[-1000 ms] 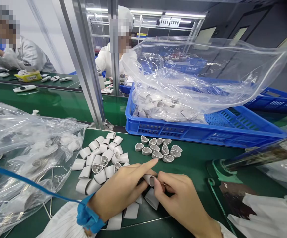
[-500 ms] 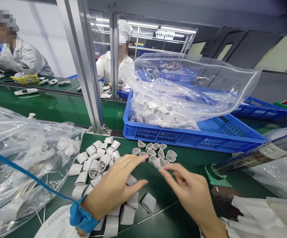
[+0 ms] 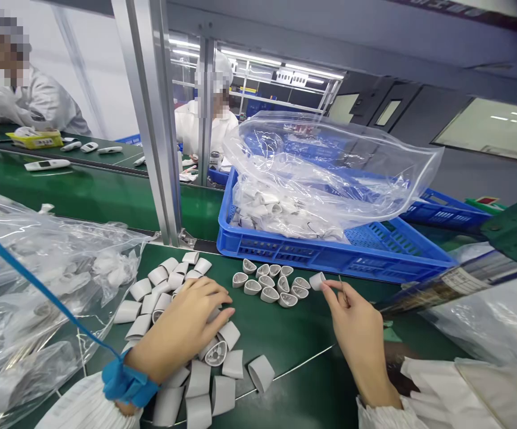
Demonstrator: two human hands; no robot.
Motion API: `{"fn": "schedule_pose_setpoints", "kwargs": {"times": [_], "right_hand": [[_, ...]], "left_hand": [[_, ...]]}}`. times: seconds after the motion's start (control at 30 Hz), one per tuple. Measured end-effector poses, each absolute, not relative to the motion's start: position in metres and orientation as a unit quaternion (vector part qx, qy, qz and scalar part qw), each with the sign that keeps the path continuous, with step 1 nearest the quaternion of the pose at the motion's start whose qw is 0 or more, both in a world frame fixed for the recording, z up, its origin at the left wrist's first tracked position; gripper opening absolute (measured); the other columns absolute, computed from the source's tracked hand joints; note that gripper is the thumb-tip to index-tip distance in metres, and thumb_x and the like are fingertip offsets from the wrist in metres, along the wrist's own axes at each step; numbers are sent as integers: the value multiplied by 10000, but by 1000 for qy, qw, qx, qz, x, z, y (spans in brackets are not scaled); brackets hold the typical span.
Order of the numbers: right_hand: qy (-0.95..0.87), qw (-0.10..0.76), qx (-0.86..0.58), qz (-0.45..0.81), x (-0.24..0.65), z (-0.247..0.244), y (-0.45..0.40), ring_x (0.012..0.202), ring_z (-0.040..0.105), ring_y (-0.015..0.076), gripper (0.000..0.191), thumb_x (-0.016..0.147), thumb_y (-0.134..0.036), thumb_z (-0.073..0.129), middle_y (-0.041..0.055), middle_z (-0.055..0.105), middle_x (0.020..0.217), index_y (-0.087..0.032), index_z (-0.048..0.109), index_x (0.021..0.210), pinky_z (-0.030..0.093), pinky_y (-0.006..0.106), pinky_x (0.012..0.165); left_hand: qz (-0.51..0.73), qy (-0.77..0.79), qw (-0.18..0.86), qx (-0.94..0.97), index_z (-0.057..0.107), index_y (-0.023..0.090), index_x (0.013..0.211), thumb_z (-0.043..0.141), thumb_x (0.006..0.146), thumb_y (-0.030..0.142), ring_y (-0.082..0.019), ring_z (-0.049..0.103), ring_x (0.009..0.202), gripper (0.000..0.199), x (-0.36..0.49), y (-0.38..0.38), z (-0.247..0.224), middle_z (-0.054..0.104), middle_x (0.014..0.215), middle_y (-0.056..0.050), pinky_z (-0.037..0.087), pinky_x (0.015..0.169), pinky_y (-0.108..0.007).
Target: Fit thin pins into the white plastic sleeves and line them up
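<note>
My left hand [image 3: 187, 330], with a blue band [image 3: 127, 381] at its wrist, lies over a pile of white plastic caps [image 3: 199, 378]. Its fingers are slightly bent, the thumb stands apart, and no cap shows in its grip. My right hand [image 3: 354, 325] pinches one white cap [image 3: 317, 281] between thumb and forefinger, beyond the right end of a group of caps [image 3: 270, 294] standing with their hollow ends up. A thin dark sliver [image 3: 343, 287] shows at the right fingers; I cannot tell what it is.
A blue crate [image 3: 285, 255] behind the caps holds a clear bag [image 3: 330, 179] of white parts. More plastic bags [image 3: 39, 280] lie at left. A metal post [image 3: 151, 119] rises behind the pile. Two co-workers [image 3: 53, 95] sit across the green bench [image 3: 93, 185].
My right hand has moved right with the white cap, away from the standing group. My left hand has drawn back left over the pile. The view has shifted slightly.
</note>
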State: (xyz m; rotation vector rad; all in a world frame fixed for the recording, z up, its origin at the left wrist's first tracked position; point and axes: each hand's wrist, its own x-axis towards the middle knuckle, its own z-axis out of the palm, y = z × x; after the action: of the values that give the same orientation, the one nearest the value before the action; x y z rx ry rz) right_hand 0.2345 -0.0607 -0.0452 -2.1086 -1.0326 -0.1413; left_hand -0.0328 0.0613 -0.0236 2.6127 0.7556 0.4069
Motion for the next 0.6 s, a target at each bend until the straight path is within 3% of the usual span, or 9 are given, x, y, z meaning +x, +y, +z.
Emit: {"fn": "schedule_pose_setpoints", "kwargs": {"times": [0.1, 0.33, 0.43, 0.53, 0.6], "right_hand": [[-403, 379, -832, -45, 239, -52, -59, 389, 331, 130, 825, 818, -886, 336, -60, 265, 473, -141, 688, 785, 287, 239, 421], [-415, 378, -828, -8, 241, -64, -51, 413, 329, 127, 792, 807, -872, 375, -59, 280, 478, -147, 693, 781, 276, 242, 447], [-407, 390, -826, 5, 240, -64, -50, 422, 348, 130, 699, 821, -808, 456, -65, 299, 483, -154, 700, 861, 295, 236, 461], [-372, 418, -829, -9, 240, -63, -53, 463, 458, 158, 620, 900, -694, 440, -30, 474, 548, -139, 642, 1085, 354, 245, 501], [-349, 443, -826, -27, 240, -62, -56, 528, 521, 181, 575, 953, -638, 368, 20, 565, 639, -131, 591, 1109, 384, 260, 539]], "left_hand": [[137, 270, 194, 933, 743, 212, 955, 498, 1007, 331, -265, 597, 1083, 278, -35, 63, -26, 694, 1102, -65, 444, 976, -439], [184, 298, 131, 928, 718, 231, 1073, 455, 991, 227, -317, 446, 1312, 276, -41, 73, -42, 604, 1317, -86, 347, 1074, -534], [183, 293, 136, 929, 706, 225, 1084, 481, 978, 242, -303, 528, 1225, 249, -41, 75, -43, 670, 1204, -76, 366, 1052, -513], [174, 282, 150, 931, 700, 220, 1038, 477, 981, 236, -270, 588, 1134, 231, -40, 76, -42, 706, 1104, -53, 363, 1052, -487], [172, 279, 153, 932, 695, 219, 998, 493, 977, 234, -254, 608, 1103, 203, -39, 78, -41, 710, 1081, -42, 336, 1080, -494]]}}
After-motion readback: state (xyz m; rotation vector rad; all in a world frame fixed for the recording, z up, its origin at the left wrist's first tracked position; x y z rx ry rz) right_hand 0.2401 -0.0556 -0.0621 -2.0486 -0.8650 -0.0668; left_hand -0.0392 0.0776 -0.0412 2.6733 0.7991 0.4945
